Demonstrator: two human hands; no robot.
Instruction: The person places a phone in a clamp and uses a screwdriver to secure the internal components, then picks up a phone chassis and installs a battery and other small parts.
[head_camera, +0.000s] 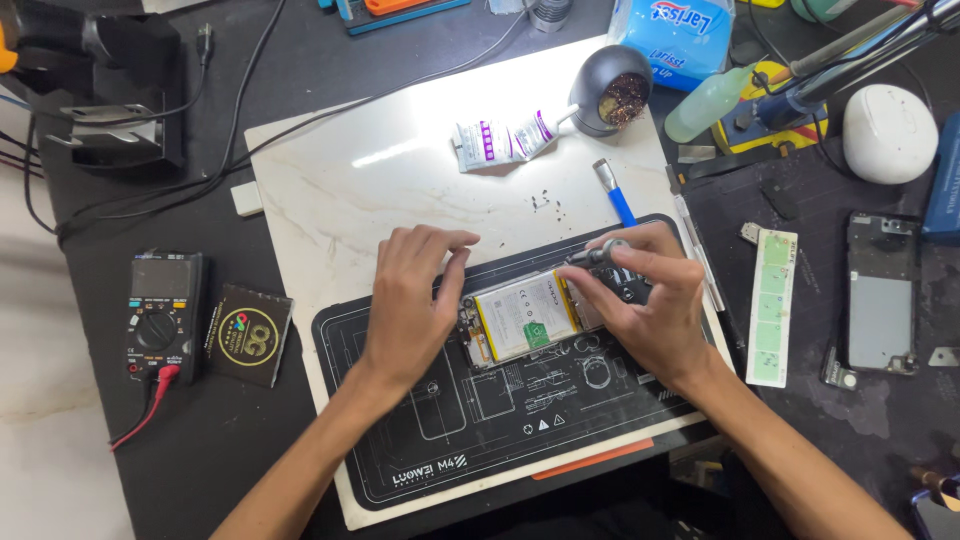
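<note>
An opened phone with its white battery exposed lies on a black repair mat. My left hand rests on the phone's left end, fingers spread and curled over it, pressing it down. My right hand is at the phone's right end, closed around a small dark screwdriver whose tip points down at the phone's upper right part. The right end of the phone is hidden under my right hand.
The mat sits on a white marble-look board. On it lie a squeezed tube, a blue-handled tool and a brass-wool tip cleaner. A multimeter stands left. Another opened phone and a green strip lie right.
</note>
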